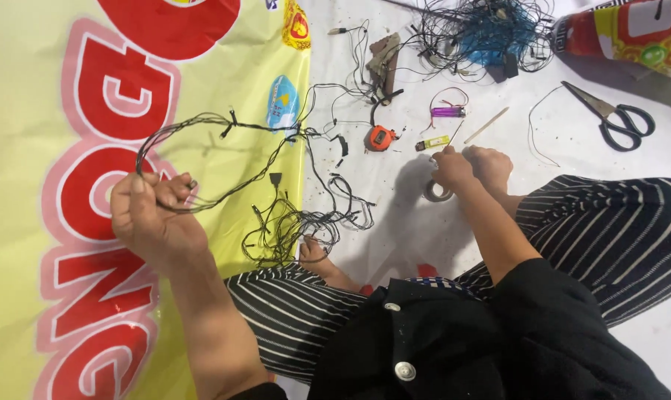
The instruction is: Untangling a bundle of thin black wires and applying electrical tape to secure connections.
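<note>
A white floor sheet [424, 222] lay beside a yellow printed banner [24, 111]. The left hand [154, 215] was closed around a looped black light-string wire [224, 126] trailing over the banner. The right hand [452, 172] pinched a tape roll [437, 194], fingers curled. An orange tape measure [380, 138] and scissors [615, 116] lay nearby.

The banner [46, 111] lies at left, wire loops [276, 185] trailing over its right edge. Right of them sit the tape measure [380, 138] and lighters [448, 112] — scissors [615, 116] farther right. A wire tangle [483, 33] lies at the far edge.
</note>
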